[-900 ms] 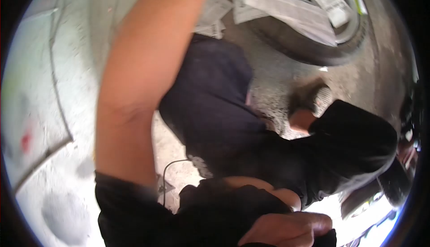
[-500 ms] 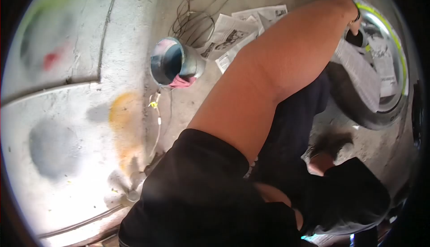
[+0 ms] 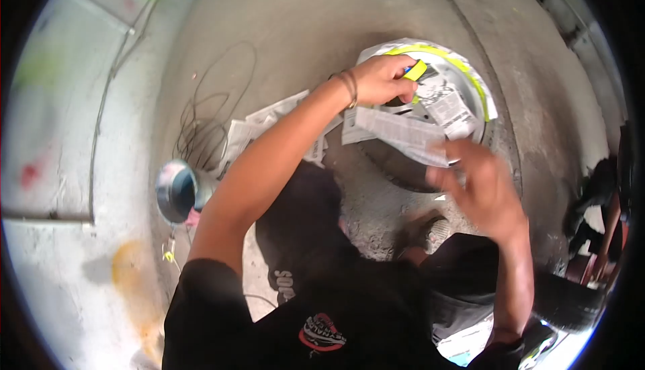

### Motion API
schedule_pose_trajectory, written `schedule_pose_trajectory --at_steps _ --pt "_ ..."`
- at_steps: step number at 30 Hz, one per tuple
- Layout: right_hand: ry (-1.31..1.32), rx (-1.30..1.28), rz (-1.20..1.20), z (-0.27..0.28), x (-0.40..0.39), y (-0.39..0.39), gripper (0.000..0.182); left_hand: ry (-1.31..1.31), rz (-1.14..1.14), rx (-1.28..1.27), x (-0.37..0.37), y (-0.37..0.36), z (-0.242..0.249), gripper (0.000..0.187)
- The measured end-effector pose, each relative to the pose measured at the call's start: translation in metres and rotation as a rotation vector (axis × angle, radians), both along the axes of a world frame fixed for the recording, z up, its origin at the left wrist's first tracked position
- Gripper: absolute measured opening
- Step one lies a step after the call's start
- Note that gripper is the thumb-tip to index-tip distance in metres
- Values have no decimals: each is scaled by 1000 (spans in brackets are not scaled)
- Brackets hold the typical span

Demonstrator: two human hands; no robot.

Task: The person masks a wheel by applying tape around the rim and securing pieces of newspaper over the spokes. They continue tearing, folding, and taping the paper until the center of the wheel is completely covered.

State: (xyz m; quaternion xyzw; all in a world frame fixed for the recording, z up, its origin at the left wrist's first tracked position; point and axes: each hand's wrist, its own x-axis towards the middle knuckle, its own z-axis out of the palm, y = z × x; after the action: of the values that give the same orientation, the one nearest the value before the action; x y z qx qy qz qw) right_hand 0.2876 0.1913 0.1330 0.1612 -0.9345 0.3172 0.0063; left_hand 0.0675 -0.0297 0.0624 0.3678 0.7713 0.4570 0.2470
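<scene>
A wheel with a silver rim (image 3: 426,57) and a dark tire (image 3: 398,166) lies on the floor ahead of me. Yellow tape (image 3: 465,69) runs along the far edge of the rim, with newspaper tucked outside it. Over the rim, my left hand (image 3: 388,80) is closed on a roll of yellow tape (image 3: 416,70). A strip of newspaper (image 3: 403,133) lies across the near side of the wheel, and another piece (image 3: 449,109) covers part of the rim face. My right hand (image 3: 480,185), blurred by motion, has its fingers apart at the strip's right end.
More newspaper sheets (image 3: 243,135) lie on the floor to the left, beside a loose coil of cable (image 3: 195,128). A paint-stained bucket (image 3: 176,192) lies near the wall with a pink cloth at its mouth. Dark clutter (image 3: 594,215) stands along the right side.
My view has swung toward the wheel, which now sits nearer the middle. My right hand has come into view at the newspaper strip; the tape roll now shows in my left hand.
</scene>
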Motion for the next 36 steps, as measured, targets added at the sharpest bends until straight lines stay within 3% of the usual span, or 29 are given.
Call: schedule_pose_trajectory --at_steps 2,3,5,8,11,14,18,20,22,26,28,36 --pt "-62 -262 -277 -2 -35 15 40 -13 9 135 27 18 29 44" --pt "-52 -272 -309 -14 -45 21 40 -8 -25 127 39 29 34 44" --pt "42 -867 -339 -45 -60 28 49 36 85 320 61 46 36 54" --pt "55 -926 -299 -77 -54 28 54 193 90 336 85 55 17 54" --pt "0 -866 -326 -90 -46 26 52 119 120 444 102 60 -14 54" --pt "18 -814 -348 -98 -45 19 52 116 200 320 113 54 -31 61" --pt "62 -824 -364 -102 -42 5 58 132 251 293 119 49 -47 58" --pt "132 -696 -371 -103 -42 3 59 135 270 312 119 49 -51 60" --pt "153 -663 -382 -105 -44 2 54 273 252 220 117 45 -57 59" --pt "165 -600 -346 -109 -48 4 49 304 257 225 118 45 -59 58" --pt "154 -575 -351 -111 -50 4 47 467 262 194 119 44 -63 68" --pt "42 -722 -315 -122 -53 14 40 515 307 84 126 43 -71 59"
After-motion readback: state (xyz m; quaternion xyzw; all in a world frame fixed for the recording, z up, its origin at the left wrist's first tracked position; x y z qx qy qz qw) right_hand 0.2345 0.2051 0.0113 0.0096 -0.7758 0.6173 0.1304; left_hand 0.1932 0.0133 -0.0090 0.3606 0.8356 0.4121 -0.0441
